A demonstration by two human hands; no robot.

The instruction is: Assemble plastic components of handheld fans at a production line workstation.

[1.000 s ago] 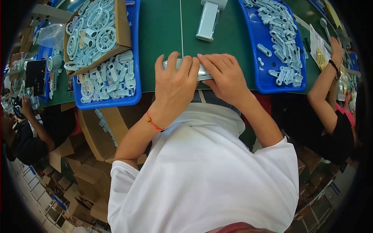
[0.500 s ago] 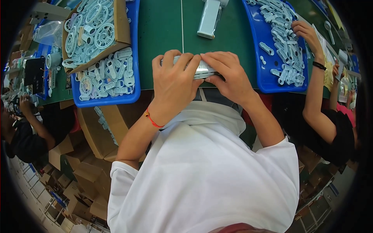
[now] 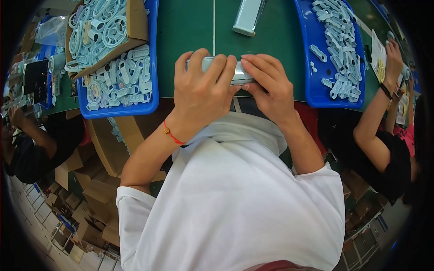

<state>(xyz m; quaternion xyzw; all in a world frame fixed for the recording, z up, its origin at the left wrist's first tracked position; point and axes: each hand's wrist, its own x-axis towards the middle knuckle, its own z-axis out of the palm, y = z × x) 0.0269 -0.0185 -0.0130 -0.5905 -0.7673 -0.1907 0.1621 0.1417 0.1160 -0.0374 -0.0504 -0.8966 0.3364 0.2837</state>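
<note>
Between both hands, just over the near edge of the green table, lies a pale blue and silvery plastic housing [image 3: 238, 73], held lengthwise from side to side. My left hand [image 3: 203, 86] wraps over its left part, the fingers on top and the thumb at the near side. At the right end, my right hand [image 3: 272, 88] pinches it with fingertips above and thumb below. The palms and fingers hide much of it. Further up the table lies a similar pale blue long housing [image 3: 247, 19].
On the left, a blue tray [image 3: 155, 86] holds small pale blue parts and a cardboard box [image 3: 137, 25] full of rings and pieces. Another blue tray [image 3: 312, 77] with clip-like parts stands at the right. Beyond it reaches a co-worker's hand [image 3: 389, 63]. Cartons [image 3: 101, 194] fill the floor at lower left.
Both hands keep hold of the housing, with the right fingers shifted slightly along it. The co-worker's hand at the right has moved away from the tray. The view has shifted a little.
</note>
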